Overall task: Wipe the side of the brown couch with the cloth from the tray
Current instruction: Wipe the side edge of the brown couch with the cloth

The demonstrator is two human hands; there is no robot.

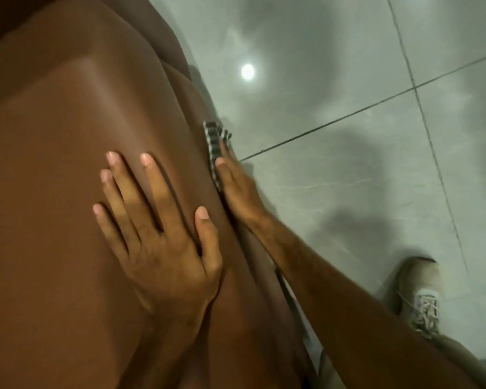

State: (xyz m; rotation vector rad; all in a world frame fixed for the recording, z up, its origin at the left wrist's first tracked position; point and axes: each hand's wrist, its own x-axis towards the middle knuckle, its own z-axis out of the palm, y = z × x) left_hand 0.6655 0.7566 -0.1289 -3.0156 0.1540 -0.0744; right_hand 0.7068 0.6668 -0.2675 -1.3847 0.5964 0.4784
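The brown couch (pixel 68 164) fills the left half of the head view, seen from above its armrest. My left hand (pixel 155 234) lies flat on top of the armrest, fingers spread, holding nothing. My right hand (pixel 236 189) reaches down along the couch's outer side and presses a black-and-white checked cloth (pixel 215 141) flat against it. Only the cloth's upper edge shows beyond my fingertips; the rest is hidden between my palm and the couch. The couch's side itself is almost edge-on and barely visible.
Glossy grey floor tiles (pixel 348 164) with dark grout lines lie to the right of the couch, reflecting a ceiling light (pixel 247 71). My foot in a pale laced shoe (pixel 421 296) stands on the floor at the lower right.
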